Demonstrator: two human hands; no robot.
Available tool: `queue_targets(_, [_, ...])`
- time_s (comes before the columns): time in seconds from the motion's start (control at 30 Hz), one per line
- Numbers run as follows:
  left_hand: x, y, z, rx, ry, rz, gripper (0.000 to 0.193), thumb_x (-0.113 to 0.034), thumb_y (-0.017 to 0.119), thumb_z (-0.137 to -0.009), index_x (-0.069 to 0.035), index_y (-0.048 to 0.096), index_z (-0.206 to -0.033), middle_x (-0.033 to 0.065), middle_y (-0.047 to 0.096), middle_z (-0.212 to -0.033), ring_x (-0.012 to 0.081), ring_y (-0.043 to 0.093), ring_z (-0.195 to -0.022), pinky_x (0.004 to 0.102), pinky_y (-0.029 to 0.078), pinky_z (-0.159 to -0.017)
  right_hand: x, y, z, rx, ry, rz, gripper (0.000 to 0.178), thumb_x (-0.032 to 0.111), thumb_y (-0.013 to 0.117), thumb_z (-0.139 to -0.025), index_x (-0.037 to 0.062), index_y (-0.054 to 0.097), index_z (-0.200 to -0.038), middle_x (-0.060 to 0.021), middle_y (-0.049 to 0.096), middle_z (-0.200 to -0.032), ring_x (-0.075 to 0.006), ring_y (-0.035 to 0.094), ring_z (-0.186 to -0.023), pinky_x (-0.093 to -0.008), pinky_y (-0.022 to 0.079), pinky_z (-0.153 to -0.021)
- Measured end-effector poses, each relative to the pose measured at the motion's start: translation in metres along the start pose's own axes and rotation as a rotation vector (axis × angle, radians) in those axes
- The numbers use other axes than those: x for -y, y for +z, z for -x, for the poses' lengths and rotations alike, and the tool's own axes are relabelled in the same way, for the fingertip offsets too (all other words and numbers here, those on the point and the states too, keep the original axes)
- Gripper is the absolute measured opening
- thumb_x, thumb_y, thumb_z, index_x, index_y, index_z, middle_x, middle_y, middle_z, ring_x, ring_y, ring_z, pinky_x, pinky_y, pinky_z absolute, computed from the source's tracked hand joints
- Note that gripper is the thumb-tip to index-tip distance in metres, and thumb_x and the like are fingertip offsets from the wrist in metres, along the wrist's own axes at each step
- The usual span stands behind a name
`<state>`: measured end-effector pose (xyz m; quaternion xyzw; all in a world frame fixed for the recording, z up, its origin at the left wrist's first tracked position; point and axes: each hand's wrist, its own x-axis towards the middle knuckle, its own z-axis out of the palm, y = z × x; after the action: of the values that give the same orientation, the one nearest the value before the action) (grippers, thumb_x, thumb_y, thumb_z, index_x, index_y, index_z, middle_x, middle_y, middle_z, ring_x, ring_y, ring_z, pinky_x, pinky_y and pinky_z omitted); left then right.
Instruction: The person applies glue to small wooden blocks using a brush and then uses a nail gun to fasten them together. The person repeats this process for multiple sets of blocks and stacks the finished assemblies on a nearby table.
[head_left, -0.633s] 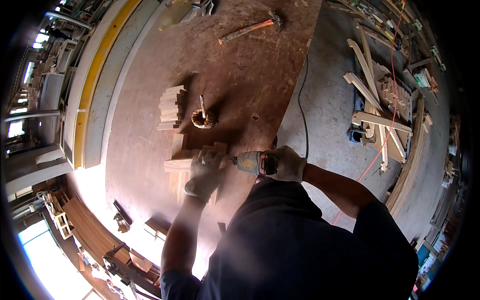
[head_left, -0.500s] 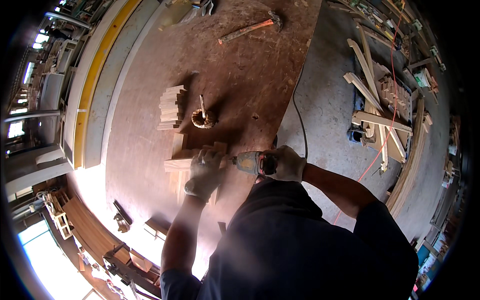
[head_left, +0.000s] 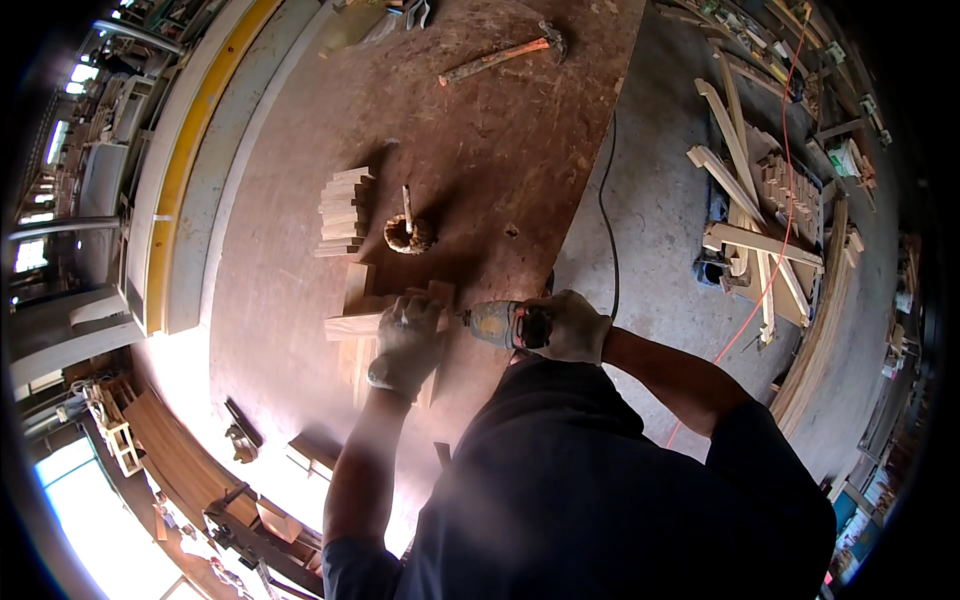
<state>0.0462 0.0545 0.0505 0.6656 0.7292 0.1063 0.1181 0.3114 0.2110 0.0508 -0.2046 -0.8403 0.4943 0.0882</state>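
My gloved left hand (head_left: 404, 345) is closed over a small wooden assembly (head_left: 350, 327) of joined light-brown pieces lying on the workbench. Its fingertips are partly hidden against the wood. In my gloved right hand (head_left: 572, 328) is a power drill (head_left: 493, 324), held level with its nose toward the wood beside my left hand. Whether the drill's tip touches the wood is too small to tell. Just beyond the assembly lies a row of short wood blocks (head_left: 343, 212). To the right of them sits a round brown pot (head_left: 410, 236) with a stick standing in it.
The brown workbench top (head_left: 480, 150) ends at a slanting right edge. A hammer (head_left: 502, 61) lies at its far side. A dark cord (head_left: 608, 225) hangs past the edge. Timber offcuts (head_left: 760, 235) are heaped on the floor at right. A hand plane (head_left: 242, 432) rests at lower left.
The drill has edged slightly left toward the wood, and the assembly has shifted a little. The dark cord has swung a bit to the right. Both hands keep their holds.
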Motion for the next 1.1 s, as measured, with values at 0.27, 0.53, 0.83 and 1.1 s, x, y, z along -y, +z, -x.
queue_targets(0.27, [0.003,0.001,0.001,-0.007,0.022,-0.004,0.048,-0.016,0.084,-0.077,-0.009,0.069,-0.122,0.0136,0.066,-0.124,0.0375,0.062,-0.116,0.0503,0.054,-0.099,0.007,-0.002,-0.003,0.01,0.005,0.056,0.048,0.039,0.094,-0.079,0.0115,0.072,-0.111,-0.011,0.079,-0.091,-0.0334,0.078,-0.087,-0.0434,0.063,-0.078])
queue_targets(0.53, [0.006,0.002,0.002,0.015,0.025,-0.024,0.047,-0.019,0.084,-0.078,-0.01,0.069,-0.122,0.0134,0.066,-0.123,0.037,0.062,-0.117,0.0508,0.054,-0.098,0.011,-0.004,-0.006,0.014,-0.022,0.042,0.047,0.043,0.094,-0.079,0.0117,0.071,-0.105,-0.0113,0.078,-0.09,-0.0347,0.077,-0.086,-0.0441,0.062,-0.078])
queue_targets(0.83, [0.006,0.002,0.001,0.009,0.027,-0.011,0.046,-0.019,0.084,-0.079,-0.01,0.07,-0.122,0.0127,0.067,-0.122,0.0362,0.063,-0.117,0.0505,0.054,-0.099,0.008,-0.002,-0.005,0.007,-0.05,0.119,0.042,0.042,0.091,-0.082,0.011,0.071,-0.103,-0.0113,0.077,-0.089,-0.0344,0.076,-0.085,-0.045,0.061,-0.077])
queue_targets(1.1, [0.005,0.001,0.001,-0.002,0.032,-0.017,0.048,-0.019,0.085,-0.078,-0.009,0.07,-0.123,0.0132,0.068,-0.121,0.0365,0.063,-0.117,0.0506,0.055,-0.098,0.005,0.0,-0.004,0.005,-0.053,0.135,0.042,0.042,0.091,-0.081,0.0112,0.072,-0.103,-0.011,0.077,-0.089,-0.0343,0.076,-0.084,-0.045,0.061,-0.077])
